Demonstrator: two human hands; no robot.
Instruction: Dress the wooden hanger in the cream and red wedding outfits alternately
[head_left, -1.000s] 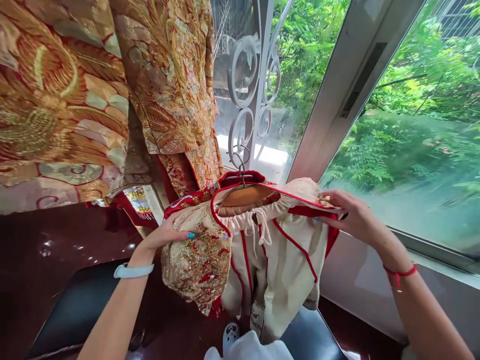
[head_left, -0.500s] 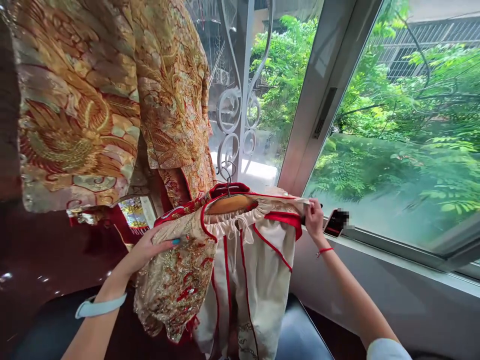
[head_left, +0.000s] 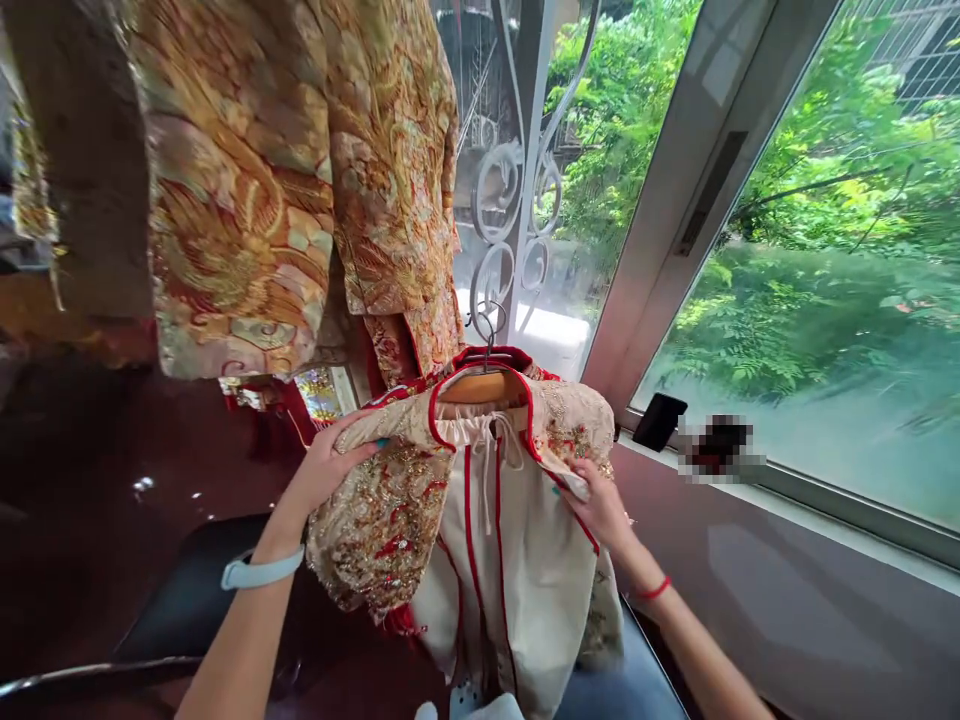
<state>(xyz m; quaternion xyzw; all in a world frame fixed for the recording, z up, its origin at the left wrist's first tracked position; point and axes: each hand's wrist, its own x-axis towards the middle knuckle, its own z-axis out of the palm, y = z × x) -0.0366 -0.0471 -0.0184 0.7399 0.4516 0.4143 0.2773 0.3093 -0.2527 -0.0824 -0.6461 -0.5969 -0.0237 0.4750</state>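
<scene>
Head view: the left hand (head_left: 330,468) stayed clamped on the near shoulder of the embroidered jacket (head_left: 390,510), just below the wooden hanger (head_left: 480,388). The right hand (head_left: 598,505) had dropped from the far shoulder and pinched the front edge, now folded inward between both hands.

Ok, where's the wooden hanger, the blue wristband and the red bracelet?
wooden hanger (head_left: 480,388), head view, wooden middle under the hook.
blue wristband (head_left: 259,572), head view, band across the left wrist.
red bracelet (head_left: 655,589), head view, string on the right wrist.
</scene>
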